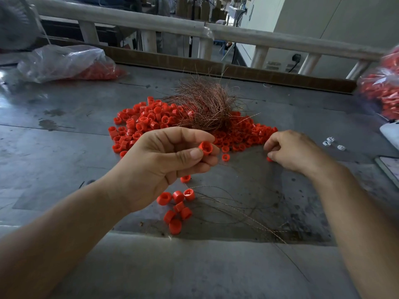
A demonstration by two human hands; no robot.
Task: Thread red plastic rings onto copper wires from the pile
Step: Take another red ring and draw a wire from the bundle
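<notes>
A pile of red plastic rings (140,126) spreads across the middle of the grey table (64,147), with a tangled bundle of copper wires (205,102) lying on top of it. My left hand (164,165) is raised over the table and pinches one red ring (206,147) between thumb and fingers. My right hand (295,149) reaches down at the pile's right edge, its curled fingers pinching a red ring (269,159) on the table. Several rings strung on thin copper wires (177,208) lie below my left hand, the wires (248,214) trailing to the right.
A clear plastic bag of red rings (69,63) lies at the back left, another bag (382,87) at the right edge. Small white parts (330,142) and a flat device (388,169) sit on the right. A brown board (237,72) and a rail border the table's far side.
</notes>
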